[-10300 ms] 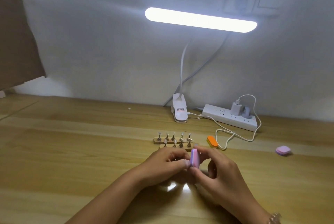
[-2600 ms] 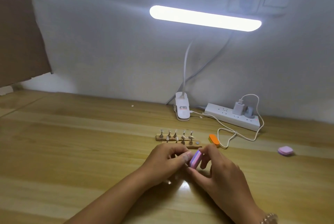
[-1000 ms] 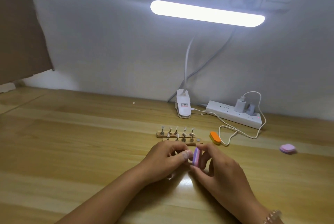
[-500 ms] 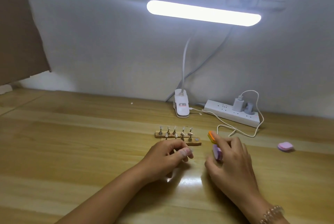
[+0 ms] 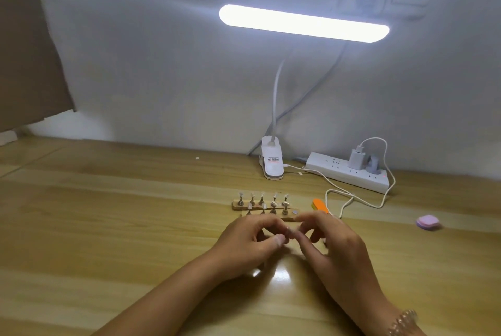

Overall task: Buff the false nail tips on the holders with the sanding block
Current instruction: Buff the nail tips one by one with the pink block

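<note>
Two wooden bases (image 5: pixel 288 218) stand mid-table and carry several small metal holders with pale false nail tips (image 5: pixel 274 203). One round spot (image 5: pixel 295 211) on the front base has no holder. Just in front of the bases, my left hand (image 5: pixel 249 246) pinches a small pale nail tip on its holder (image 5: pixel 290 231) between thumb and fingers; most of it is hidden. My right hand (image 5: pixel 336 249) has its thumb and forefinger curled onto the same small piece from the right. The purple sanding block is not in sight in either hand.
An orange block (image 5: pixel 320 205) lies right of the bases, beside a white cable (image 5: pixel 352 200). Behind are a clip lamp's base (image 5: pixel 272 165) and a power strip (image 5: pixel 349 173). A purple pad (image 5: pixel 428 222) lies far right. A brown board (image 5: pixel 27 59) leans at the left wall.
My right hand carried the purple block off to the right, then came back without it. Its fingertips now meet my left hand's at the small nail piece.
</note>
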